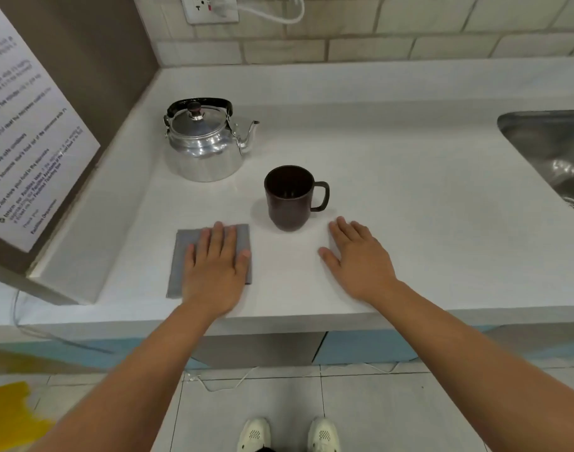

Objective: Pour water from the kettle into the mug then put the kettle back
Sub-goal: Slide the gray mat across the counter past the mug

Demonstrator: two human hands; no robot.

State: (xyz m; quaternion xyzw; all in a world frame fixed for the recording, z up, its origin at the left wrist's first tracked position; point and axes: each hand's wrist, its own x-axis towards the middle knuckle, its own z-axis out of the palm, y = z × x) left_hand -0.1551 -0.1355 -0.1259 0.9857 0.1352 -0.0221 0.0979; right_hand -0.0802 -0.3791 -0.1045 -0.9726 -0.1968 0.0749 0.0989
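White countertop (409, 190) is bearing my flat, released hands: left hand (215, 265) pressing the grey cloth (187, 256), right hand (357, 259) lying at the mug's (290, 197) five o'clock; kettle (204, 141) sitting at its ten.

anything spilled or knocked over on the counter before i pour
Nothing stands out. The kettle and mug stand upright on a dry-looking counter, and the grey cloth lies flat under the left hand.
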